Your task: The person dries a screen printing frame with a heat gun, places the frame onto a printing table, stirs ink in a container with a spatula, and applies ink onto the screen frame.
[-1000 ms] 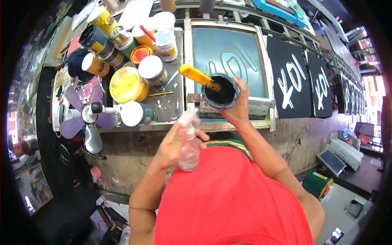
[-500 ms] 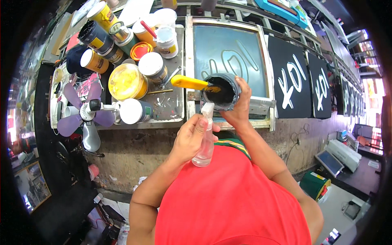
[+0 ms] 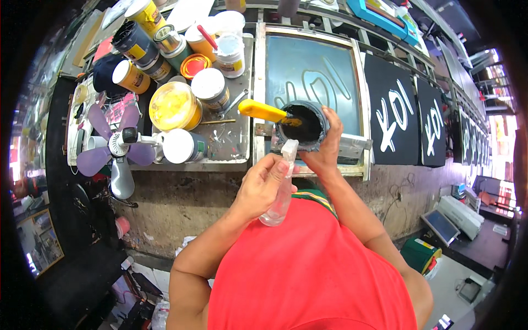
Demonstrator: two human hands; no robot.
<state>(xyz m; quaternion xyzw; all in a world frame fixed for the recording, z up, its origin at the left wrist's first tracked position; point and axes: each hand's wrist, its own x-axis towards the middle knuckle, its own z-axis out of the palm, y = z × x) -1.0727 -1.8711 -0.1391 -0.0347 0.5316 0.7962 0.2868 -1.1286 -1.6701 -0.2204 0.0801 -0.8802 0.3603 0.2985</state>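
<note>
My left hand is wrapped round a clear spray bottle with some clear liquid in it; its whitish nozzle points up at the rim of a tub. That dark grey tub of black ink is tilted with its mouth toward me, and my right hand grips it from the right side. A yellow-handled spatula leans out of the tub over its left rim, its blade smeared with ink. Behind the tub lies a framed printing screen with a lettered stencil, partly hidden by the tub.
Several paint tubs crowd the left bench, among them a yellow-stained round tub and a white-lidded jar. A wrench lies beside them. A purple-bladed fan stands at the left edge. Black printed panels line the right.
The bottle and tub keep nearly the same hold. The nozzle has shifted slightly right relative to the tub, and the whole view has moved a little.
</note>
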